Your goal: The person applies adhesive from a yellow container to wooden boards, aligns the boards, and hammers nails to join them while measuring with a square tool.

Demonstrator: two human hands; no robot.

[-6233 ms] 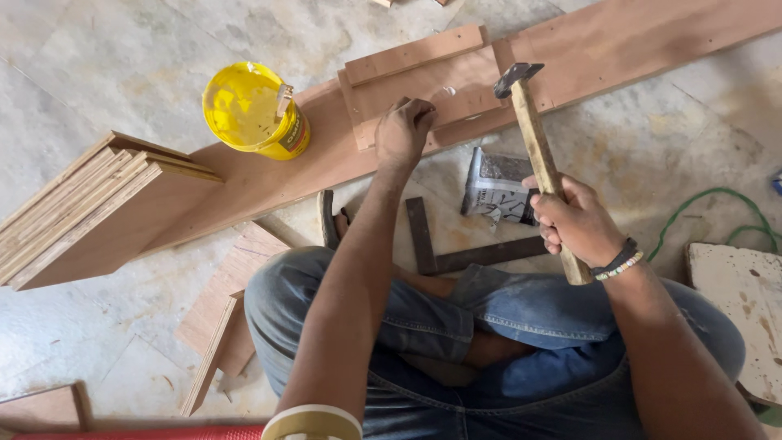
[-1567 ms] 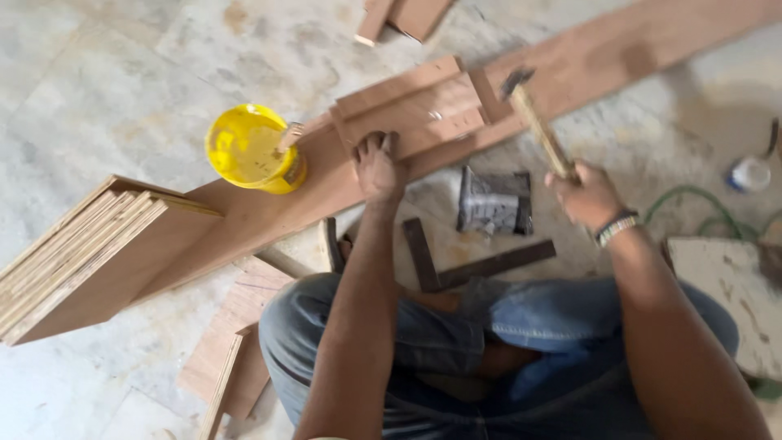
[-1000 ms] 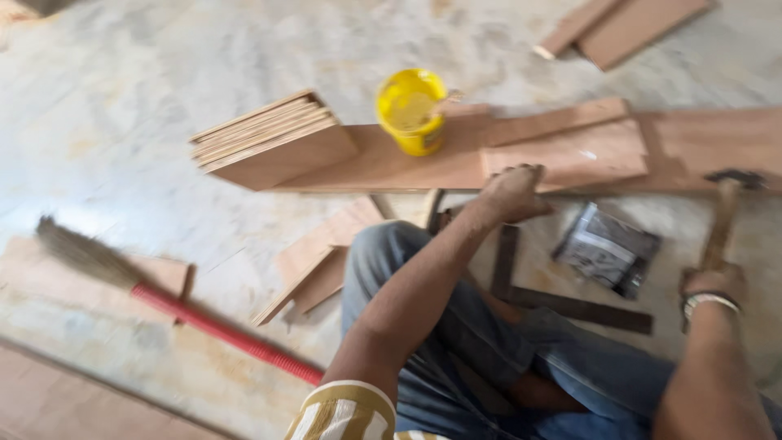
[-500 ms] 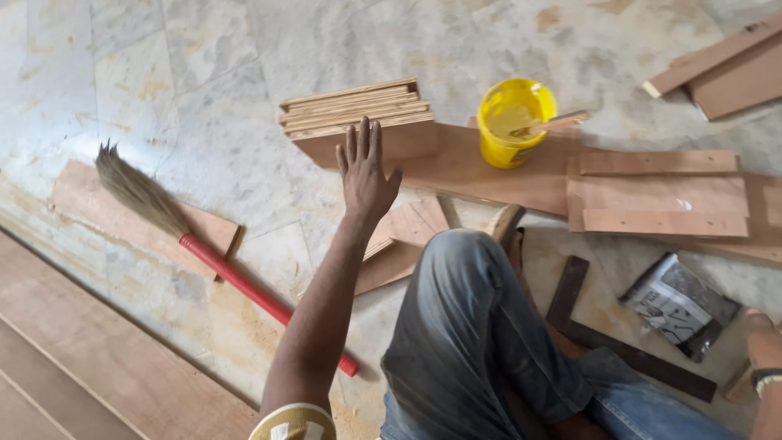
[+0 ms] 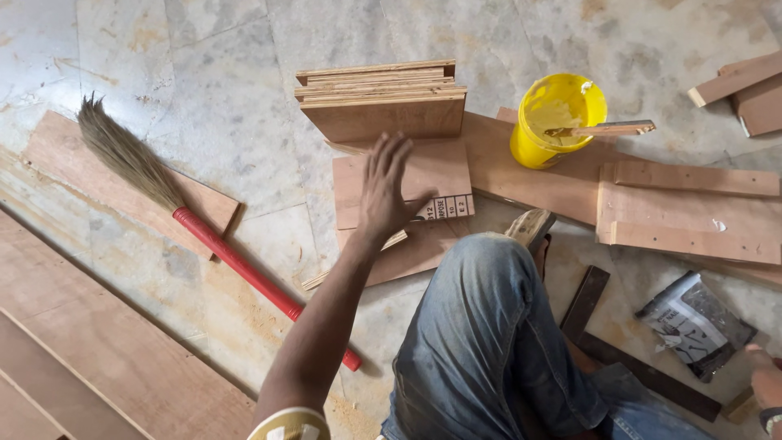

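Observation:
My left hand (image 5: 384,191) is stretched out with fingers spread and holds nothing. It hovers over a flat plywood piece (image 5: 436,175) on the stone floor, just in front of a stack of plywood boards (image 5: 381,98). Only part of my right hand (image 5: 766,381) shows at the bottom right edge. It is curled around the wooden handle of a hammer (image 5: 737,405), whose head is out of view. My knee in blue jeans (image 5: 481,326) lies between the two hands.
A yellow tub (image 5: 558,122) with a wooden stick stands on a long board (image 5: 562,183) carrying nailed strips (image 5: 692,213). A red-handled broom (image 5: 220,244) lies at left. A dark metal square (image 5: 627,363) and a plastic bag (image 5: 692,322) lie at right.
My view swung left from the nailed board. My left hand left that board and reached out, open, toward the plywood stack. My right hand with the hammer dropped to the frame's edge.

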